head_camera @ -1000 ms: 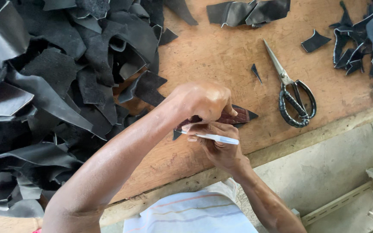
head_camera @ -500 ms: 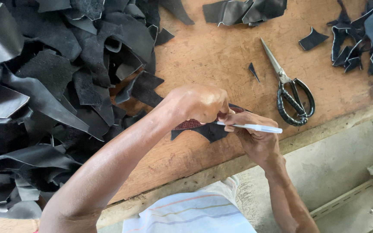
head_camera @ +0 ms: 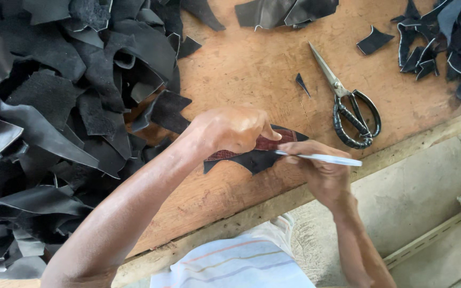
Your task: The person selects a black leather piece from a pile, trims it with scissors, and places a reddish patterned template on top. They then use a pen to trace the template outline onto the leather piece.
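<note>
The left hand (head_camera: 233, 129) is pressing a bumpy reddish template (head_camera: 273, 144) onto a flat black leather piece (head_camera: 252, 160). The right hand (head_camera: 318, 170) is pinching a thin white pen (head_camera: 324, 158) beside it. Metal scissors (head_camera: 350, 106) are lying past the pen.

Worn wooden worktable (head_camera: 241, 69) over cracked grey concrete floor (head_camera: 428, 186)

We see black leather scraps (head_camera: 54, 117), reddish-brown textured template (head_camera: 270, 144), white pen (head_camera: 321, 158), black-handled scissors (head_camera: 348, 106), orange-brown worktop (head_camera: 252, 69).
</note>
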### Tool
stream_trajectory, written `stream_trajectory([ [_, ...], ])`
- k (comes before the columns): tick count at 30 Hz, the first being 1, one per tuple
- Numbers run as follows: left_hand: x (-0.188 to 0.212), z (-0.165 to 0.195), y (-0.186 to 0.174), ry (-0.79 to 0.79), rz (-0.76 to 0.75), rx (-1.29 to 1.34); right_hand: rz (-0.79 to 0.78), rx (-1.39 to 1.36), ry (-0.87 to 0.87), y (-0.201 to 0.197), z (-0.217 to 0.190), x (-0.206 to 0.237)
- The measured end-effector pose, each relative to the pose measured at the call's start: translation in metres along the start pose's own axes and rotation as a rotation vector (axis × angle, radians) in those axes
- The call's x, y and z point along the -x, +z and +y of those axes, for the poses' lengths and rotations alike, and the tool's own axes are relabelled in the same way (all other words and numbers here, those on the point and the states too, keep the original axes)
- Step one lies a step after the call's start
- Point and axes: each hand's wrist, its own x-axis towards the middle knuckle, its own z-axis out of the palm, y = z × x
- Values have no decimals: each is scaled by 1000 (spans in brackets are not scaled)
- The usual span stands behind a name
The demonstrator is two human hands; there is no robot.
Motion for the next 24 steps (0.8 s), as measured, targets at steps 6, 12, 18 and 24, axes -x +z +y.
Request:
stream_trajectory([
  [6, -2, -6, 6, 43, 33, 13, -18, -27, -34, 3, 11, 1],
  [12, -2, -4, 6, -7, -32, 61, -33, -82, -3, -3, 18, -2],
  [18, 17, 16, 15, -170, 25, 18, 10, 83, -12, -43, 20, 1],
  [24, 41, 44, 42, -111, 296, -96, 21, 65, 13, -57, 22, 4],
])
